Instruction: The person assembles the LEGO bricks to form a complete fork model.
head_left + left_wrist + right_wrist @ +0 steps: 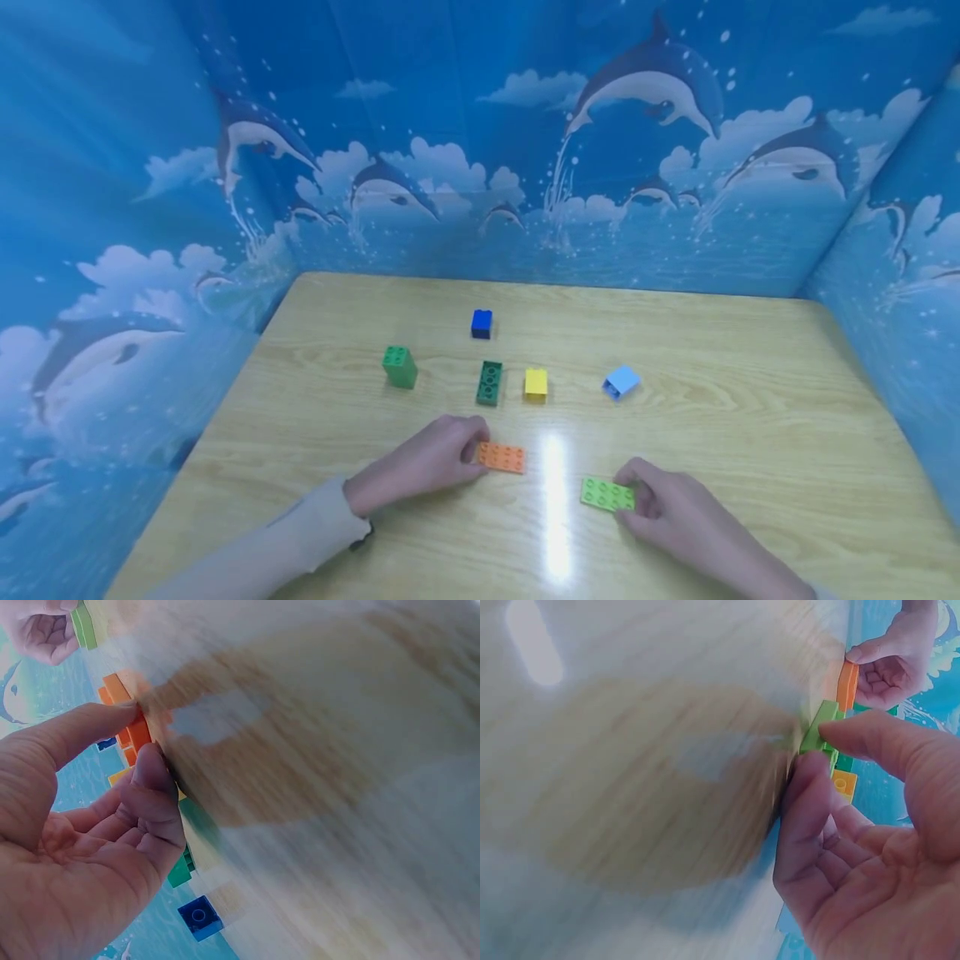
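Observation:
My left hand (444, 454) pinches the left end of an orange building brick (504, 457) between thumb and fingers, near the middle of the table. In the left wrist view the thumb presses on the side of the orange brick (135, 724). To the right and closer to me, my right hand (669, 508) grips the right end of a lime green building brick (606, 494), studs facing up. The right wrist view shows thumb and forefinger on either side of the lime brick (821, 727). A strip of table lies between the two bricks.
Beyond the hands on the wooden table (720, 367) are a tall green brick (401, 368), a dark green brick (489, 383), a yellow brick (536, 384), a dark blue brick (482, 324) and a light blue brick (621, 382) on its side. A dolphin-print curtain (465, 125) surrounds the table.

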A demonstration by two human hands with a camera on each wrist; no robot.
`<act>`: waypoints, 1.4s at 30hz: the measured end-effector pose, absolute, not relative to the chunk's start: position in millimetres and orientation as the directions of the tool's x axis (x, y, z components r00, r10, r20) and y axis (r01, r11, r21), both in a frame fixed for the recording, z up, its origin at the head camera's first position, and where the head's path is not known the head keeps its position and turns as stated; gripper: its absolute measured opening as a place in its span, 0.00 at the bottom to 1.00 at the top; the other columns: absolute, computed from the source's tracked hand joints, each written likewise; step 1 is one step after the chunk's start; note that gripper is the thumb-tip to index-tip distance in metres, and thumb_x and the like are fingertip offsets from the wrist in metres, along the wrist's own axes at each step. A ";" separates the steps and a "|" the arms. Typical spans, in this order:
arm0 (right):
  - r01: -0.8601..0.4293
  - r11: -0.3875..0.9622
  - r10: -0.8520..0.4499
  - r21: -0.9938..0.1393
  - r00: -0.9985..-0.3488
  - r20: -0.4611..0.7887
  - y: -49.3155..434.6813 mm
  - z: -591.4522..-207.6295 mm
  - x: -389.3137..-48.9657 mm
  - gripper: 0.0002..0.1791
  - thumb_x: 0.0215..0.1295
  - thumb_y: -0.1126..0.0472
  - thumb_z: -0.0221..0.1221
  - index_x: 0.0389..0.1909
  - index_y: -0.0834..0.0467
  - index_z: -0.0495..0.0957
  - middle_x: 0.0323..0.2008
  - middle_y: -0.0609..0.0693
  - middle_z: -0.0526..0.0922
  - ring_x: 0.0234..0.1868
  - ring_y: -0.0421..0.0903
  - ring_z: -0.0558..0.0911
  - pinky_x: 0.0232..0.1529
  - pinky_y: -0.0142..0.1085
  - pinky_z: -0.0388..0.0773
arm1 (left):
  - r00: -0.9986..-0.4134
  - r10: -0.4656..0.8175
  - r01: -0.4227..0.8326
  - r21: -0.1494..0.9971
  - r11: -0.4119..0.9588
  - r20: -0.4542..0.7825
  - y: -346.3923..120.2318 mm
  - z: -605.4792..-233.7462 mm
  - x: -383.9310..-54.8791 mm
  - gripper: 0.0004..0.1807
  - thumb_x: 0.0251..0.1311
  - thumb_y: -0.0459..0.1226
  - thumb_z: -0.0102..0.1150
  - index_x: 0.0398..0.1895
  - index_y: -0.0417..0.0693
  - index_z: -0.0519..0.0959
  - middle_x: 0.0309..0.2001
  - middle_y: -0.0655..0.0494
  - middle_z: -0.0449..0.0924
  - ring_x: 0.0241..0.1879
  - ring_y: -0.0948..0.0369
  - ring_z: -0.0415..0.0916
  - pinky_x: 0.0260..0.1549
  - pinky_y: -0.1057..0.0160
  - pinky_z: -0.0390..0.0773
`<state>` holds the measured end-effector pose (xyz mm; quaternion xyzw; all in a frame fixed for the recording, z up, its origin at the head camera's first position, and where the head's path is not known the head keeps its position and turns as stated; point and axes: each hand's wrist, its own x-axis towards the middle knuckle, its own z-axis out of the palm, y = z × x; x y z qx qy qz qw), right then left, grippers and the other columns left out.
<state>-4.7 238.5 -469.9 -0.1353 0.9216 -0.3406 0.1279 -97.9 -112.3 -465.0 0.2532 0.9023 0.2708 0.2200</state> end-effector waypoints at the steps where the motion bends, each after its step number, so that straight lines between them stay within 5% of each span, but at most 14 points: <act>1: -0.174 0.723 -0.343 -0.668 -0.930 -0.130 237.2 -469.8 -6.6 0.20 0.64 0.59 0.76 0.55 0.57 0.83 0.29 0.34 0.77 0.28 0.32 0.74 0.29 0.32 0.77 | -0.774 0.578 0.338 0.603 0.723 -0.259 -112.6 -465.0 -98.1 0.22 0.64 0.37 0.79 0.59 0.42 0.84 0.28 0.65 0.76 0.25 0.67 0.75 0.28 0.68 0.80; 42: -0.170 0.571 -0.401 -0.803 -0.911 -0.092 195.1 -474.8 -60.1 0.19 0.66 0.67 0.71 0.57 0.64 0.84 0.33 0.42 0.81 0.32 0.39 0.80 0.32 0.32 0.81 | -0.814 0.533 0.222 0.724 0.653 -0.231 -109.0 -475.5 -103.5 0.21 0.60 0.29 0.78 0.57 0.42 0.85 0.33 0.65 0.81 0.33 0.67 0.80 0.35 0.67 0.84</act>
